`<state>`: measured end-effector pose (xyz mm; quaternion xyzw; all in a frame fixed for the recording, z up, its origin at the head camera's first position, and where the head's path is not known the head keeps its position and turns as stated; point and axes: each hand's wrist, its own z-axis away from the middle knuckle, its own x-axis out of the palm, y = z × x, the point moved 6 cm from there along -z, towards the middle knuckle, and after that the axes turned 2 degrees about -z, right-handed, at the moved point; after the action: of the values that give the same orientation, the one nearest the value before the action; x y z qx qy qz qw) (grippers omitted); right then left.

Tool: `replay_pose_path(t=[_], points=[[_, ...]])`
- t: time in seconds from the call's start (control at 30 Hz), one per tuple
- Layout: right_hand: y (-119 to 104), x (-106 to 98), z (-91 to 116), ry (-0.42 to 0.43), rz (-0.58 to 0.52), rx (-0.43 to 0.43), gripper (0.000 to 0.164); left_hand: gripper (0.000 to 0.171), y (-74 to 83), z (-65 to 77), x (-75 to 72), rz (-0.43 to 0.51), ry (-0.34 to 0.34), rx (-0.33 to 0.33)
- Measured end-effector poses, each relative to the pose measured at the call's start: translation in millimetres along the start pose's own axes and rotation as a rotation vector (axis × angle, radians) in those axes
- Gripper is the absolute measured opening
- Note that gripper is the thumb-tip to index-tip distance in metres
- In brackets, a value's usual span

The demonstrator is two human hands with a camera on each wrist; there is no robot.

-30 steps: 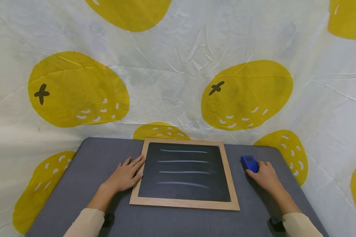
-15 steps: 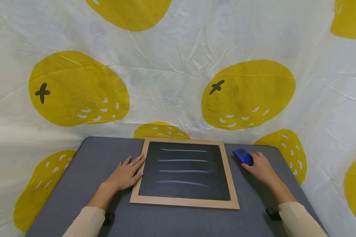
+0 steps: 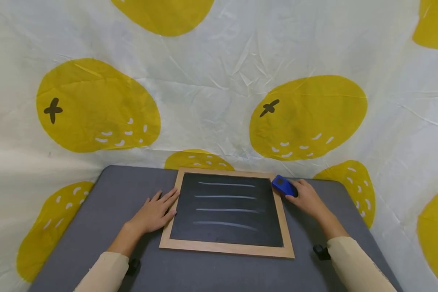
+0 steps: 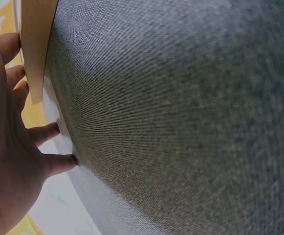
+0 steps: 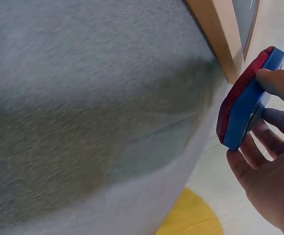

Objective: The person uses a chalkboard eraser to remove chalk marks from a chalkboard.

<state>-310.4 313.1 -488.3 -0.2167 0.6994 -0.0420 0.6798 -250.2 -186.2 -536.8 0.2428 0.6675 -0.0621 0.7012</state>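
A small chalkboard (image 3: 226, 233) in a light wooden frame lies on the grey table, with several white chalk lines (image 3: 225, 197) drawn across it. My left hand (image 3: 151, 215) is spread, its fingertips resting on the frame's left side; in the left wrist view the thumb and nearest fingers meet the wooden edge (image 4: 35, 46), while the others reach down to the table. Thumb and fingers of my right hand (image 3: 308, 198) grip a blue chalkboard eraser (image 3: 282, 185) at the frame's upper right corner. Its red felt side (image 5: 239, 90) faces the board and table in the right wrist view.
The grey table (image 3: 226, 275) has rounded far corners. Right behind it hangs a white cloth (image 3: 204, 109) printed with yellow fruit shapes. A dark wrist camera (image 3: 321, 252) sits at the right sleeve, another (image 3: 133, 267) at the left.
My right hand has carried the eraser leftward and slightly away from me, from the bare table at right to the board's upper right corner. The left hand keeps its place on the frame.
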Motion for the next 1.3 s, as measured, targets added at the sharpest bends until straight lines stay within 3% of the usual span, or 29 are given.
replay_pose_path(t=[0.13, 0.37, 0.73, 1.3], points=[[-9, 3, -11, -0.023, 0.017, -0.04, 0.061, 0.066, -2.2, -0.5, 0.1, -0.003, -0.007, -0.007], [-23, 10, -26, -0.099, 0.018, -0.037, 0.061, 0.066, -3.6, 0.2, -0.2, -0.003, -0.014, -0.014], [-45, 20, -47, -0.161, -0.006, -0.14, 0.058, 0.066, -3.1, 0.5, -2.1, 0.006, -0.01, -0.01], [-62, 32, -57, -0.207, 0.026, -0.188, 0.053, 0.067, -1.4, -1.2, -1.0, 0.009, -0.014, -0.008]])
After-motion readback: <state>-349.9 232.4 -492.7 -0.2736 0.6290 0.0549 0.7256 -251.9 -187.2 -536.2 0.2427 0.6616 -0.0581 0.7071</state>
